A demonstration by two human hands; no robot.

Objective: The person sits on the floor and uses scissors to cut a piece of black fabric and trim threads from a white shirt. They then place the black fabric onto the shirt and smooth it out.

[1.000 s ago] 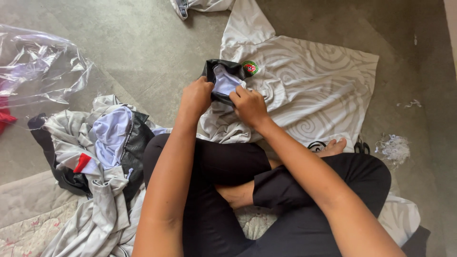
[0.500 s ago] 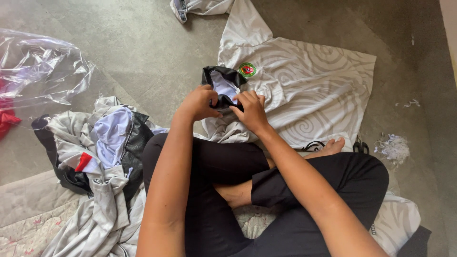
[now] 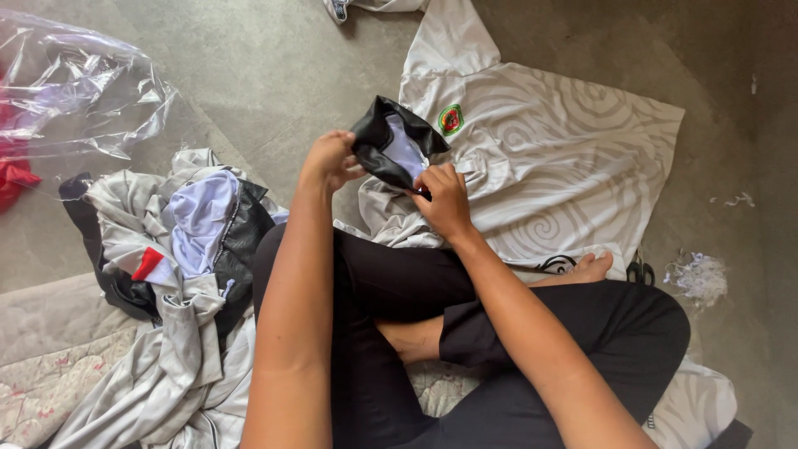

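- A black collar [image 3: 391, 141] with a pale lining is held up just above the near left edge of a white shirt [image 3: 565, 166] spread flat on the floor [image 3: 249, 66].
- The collar's left edge is pinched in the closed left hand [image 3: 328, 160]; its near right corner is gripped by the closed right hand [image 3: 445, 199].
- The shirt bears grey swirls and a small round green and red badge [image 3: 450, 120], which is seen just right of the collar.
- Bare floor is seen far and left of the hands, between the collar and a crumpled clear plastic bag [image 3: 75, 91] at the far left; that is the widest open room.
- More bare floor lies along the right edge, beyond the shirt's right hem.
- A red cloth [image 3: 12, 175] is seen at the left edge, partly under the bag.
- The near left is filled by a heap of clothes [image 3: 174, 274] in grey, black and pale lilac, close beside the left arm.
- The near side is closed off by crossed legs in black trousers [image 3: 582, 333], with a bare foot [image 3: 586, 268] resting at the shirt's near edge.
- Bits of white scrap [image 3: 698, 276] lie on the floor right of the foot.
- Another garment [image 3: 357, 7] is cut off at the far edge.
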